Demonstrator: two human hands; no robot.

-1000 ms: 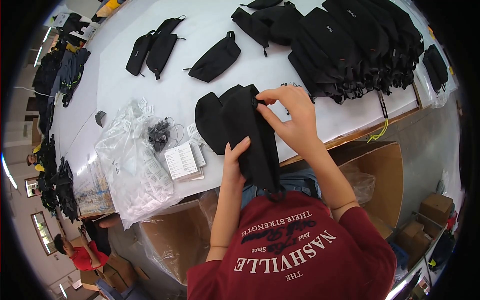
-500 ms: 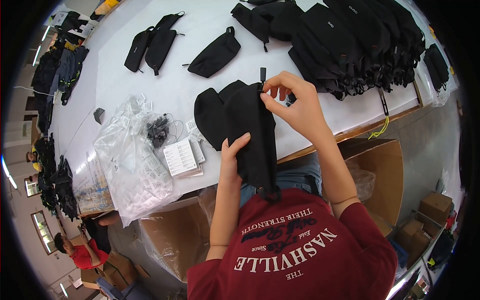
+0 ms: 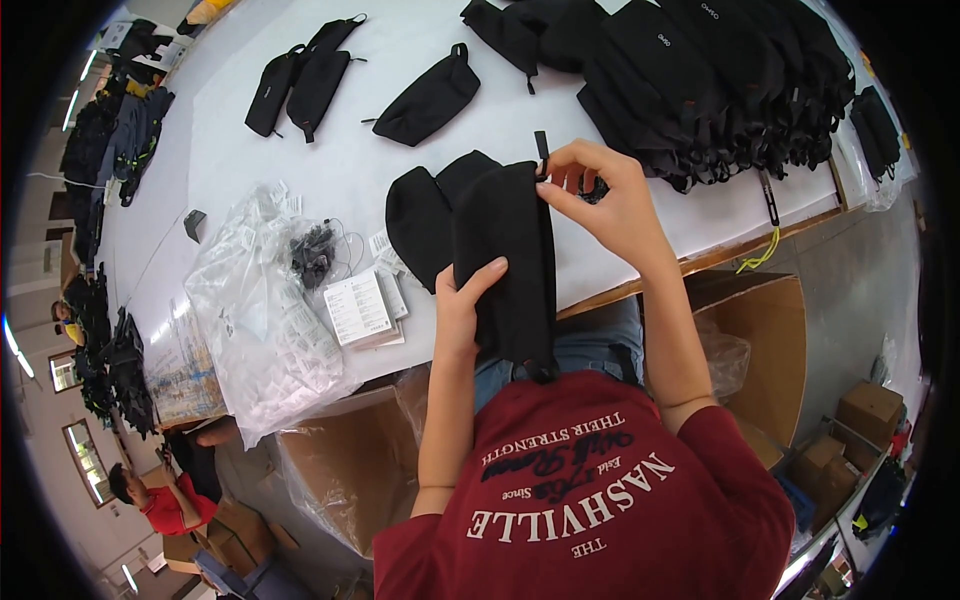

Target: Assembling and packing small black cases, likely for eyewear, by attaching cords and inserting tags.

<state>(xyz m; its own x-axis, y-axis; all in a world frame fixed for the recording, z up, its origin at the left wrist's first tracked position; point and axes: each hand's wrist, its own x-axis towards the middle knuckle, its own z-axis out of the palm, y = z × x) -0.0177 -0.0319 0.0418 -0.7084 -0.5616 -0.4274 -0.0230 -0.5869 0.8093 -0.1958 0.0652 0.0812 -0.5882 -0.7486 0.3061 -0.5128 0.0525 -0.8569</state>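
A soft black zip pouch (image 3: 505, 250) stands between my hands at the table's near edge. My left hand (image 3: 468, 312) is closed on its left side, thumb flat on the front and the fingers hidden behind. At the pouch's top right corner my right hand (image 3: 608, 195) pinches the base of a black zipper pull (image 3: 541, 146), whose flat tab points up above the fingertips. Something dark shows behind the curled fingers; I cannot make it out. Another black pouch (image 3: 412, 222) lies just left of the held one, partly covered by it.
Several black pouches, one a lone pouch (image 3: 430, 97), lie farther back. A big pile of black pouches (image 3: 690, 90) fills the right. At left are a clear plastic bag (image 3: 255, 310), black cords (image 3: 315, 252) and white printed cards (image 3: 358, 308). An open cardboard box (image 3: 760, 350) stands below the edge.
My right hand has shifted slightly right with the zipper pull, and the pouch's top corner has moved with it. My left hand keeps its hold, and the pouch's lower end sits a little higher.
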